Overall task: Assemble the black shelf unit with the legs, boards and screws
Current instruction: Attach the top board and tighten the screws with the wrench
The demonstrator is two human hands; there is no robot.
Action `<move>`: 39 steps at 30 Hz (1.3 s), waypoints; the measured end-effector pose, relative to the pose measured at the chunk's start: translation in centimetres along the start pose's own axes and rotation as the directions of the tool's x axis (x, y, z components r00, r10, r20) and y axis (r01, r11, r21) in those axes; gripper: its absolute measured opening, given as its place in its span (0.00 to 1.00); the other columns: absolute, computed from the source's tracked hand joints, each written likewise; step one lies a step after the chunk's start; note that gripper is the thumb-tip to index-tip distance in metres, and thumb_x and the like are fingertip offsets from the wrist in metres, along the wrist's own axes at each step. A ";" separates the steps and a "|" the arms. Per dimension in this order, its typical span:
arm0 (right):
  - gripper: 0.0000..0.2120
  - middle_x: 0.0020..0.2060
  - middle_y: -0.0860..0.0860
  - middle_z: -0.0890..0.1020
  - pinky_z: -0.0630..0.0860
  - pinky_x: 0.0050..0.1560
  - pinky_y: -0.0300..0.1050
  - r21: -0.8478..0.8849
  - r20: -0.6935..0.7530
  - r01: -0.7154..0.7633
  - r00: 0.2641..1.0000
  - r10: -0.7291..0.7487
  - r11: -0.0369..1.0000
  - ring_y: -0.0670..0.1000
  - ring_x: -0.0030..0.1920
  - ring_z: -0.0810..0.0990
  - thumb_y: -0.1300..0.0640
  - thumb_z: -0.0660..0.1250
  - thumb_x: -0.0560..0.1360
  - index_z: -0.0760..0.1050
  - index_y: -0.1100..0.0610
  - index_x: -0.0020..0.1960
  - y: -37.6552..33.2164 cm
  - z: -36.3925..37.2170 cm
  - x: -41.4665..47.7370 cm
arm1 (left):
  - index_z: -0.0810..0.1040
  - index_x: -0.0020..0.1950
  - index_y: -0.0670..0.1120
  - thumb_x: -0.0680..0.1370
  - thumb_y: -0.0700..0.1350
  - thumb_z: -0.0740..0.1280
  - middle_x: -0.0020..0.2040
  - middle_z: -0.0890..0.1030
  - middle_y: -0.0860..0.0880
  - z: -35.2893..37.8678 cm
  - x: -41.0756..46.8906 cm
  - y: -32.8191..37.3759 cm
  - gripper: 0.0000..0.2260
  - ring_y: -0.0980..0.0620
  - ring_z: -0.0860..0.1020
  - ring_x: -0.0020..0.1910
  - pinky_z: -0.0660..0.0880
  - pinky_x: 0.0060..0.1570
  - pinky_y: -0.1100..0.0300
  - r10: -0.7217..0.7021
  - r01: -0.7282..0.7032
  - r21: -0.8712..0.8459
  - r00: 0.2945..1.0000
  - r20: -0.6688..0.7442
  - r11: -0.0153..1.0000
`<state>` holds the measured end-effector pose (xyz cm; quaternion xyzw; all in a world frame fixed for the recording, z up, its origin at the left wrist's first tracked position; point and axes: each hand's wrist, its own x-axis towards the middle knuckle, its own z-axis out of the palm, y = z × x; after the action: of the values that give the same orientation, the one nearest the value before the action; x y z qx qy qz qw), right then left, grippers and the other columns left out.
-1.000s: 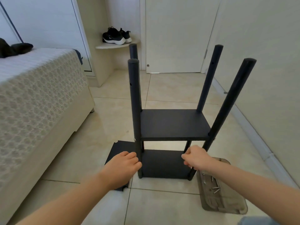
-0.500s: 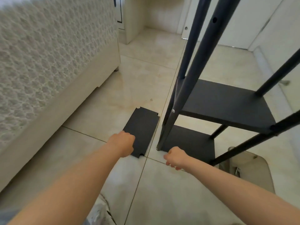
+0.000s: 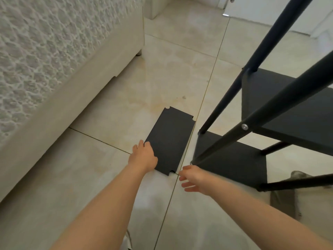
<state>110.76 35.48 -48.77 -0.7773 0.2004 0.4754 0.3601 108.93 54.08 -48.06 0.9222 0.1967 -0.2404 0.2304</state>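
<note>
A loose black board (image 3: 171, 139) with notched corners lies flat on the tile floor. My left hand (image 3: 144, 156) rests on its near left edge, fingers over the rim. My right hand (image 3: 191, 178) hovers open just right of the board's near corner, fingers spread, holding nothing. To the right stands the partly built black shelf unit (image 3: 281, 112): two boards fixed to several round legs, with a silver screw (image 3: 244, 126) in the nearest leg (image 3: 266, 109).
A bed with a textured white cover (image 3: 54, 69) runs along the left. A greyish tray (image 3: 282, 195) lies on the floor behind the shelf's near right leg. A white door and wall base are at the top right.
Both hands left the shelf legs and reached down left toward the loose board. My left hand now touches its edge and my right hand has opened; the view tilted down.
</note>
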 end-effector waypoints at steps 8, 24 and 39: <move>0.19 0.58 0.54 0.75 0.79 0.40 0.43 0.112 0.036 -0.047 0.998 0.043 0.993 0.52 0.48 0.79 0.55 0.65 0.80 0.67 0.55 0.70 -1.1 2.1 1.7 | 0.60 0.74 0.38 0.79 0.43 0.66 0.70 0.68 0.40 1.6 1.2 -1.3 0.27 0.39 0.65 0.71 0.69 0.68 0.46 -0.126 0.147 -0.238 0.987 0.101 0.960; 0.13 0.53 0.54 0.80 0.80 0.47 0.52 0.563 0.042 -0.001 0.999 -0.027 0.827 0.54 0.53 0.82 0.60 0.70 0.77 0.72 0.59 0.59 -1.8 0.6 0.7 | 0.68 0.61 0.40 0.80 0.48 0.68 0.60 0.76 0.38 0.1 1.2 -3.6 0.16 0.37 0.78 0.56 0.76 0.60 0.44 -0.495 0.301 -0.771 0.868 -0.021 0.561; 0.10 0.56 0.63 0.80 0.82 0.47 0.57 0.740 0.212 0.033 0.936 -0.280 0.672 0.63 0.51 0.83 0.65 0.58 0.83 0.67 0.65 0.64 -7.0 -1.3 -9.0 | 0.75 0.52 0.41 0.80 0.45 0.70 0.49 0.79 0.42 -10.4 -5.0 -2.0 0.08 0.44 0.81 0.44 0.79 0.39 0.51 -0.310 0.260 -0.922 0.936 0.167 0.288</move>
<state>111.92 38.89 -37.84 -0.5010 0.2449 0.4389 0.7045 107.61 59.85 -37.95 0.5790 0.4636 -0.1014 0.6630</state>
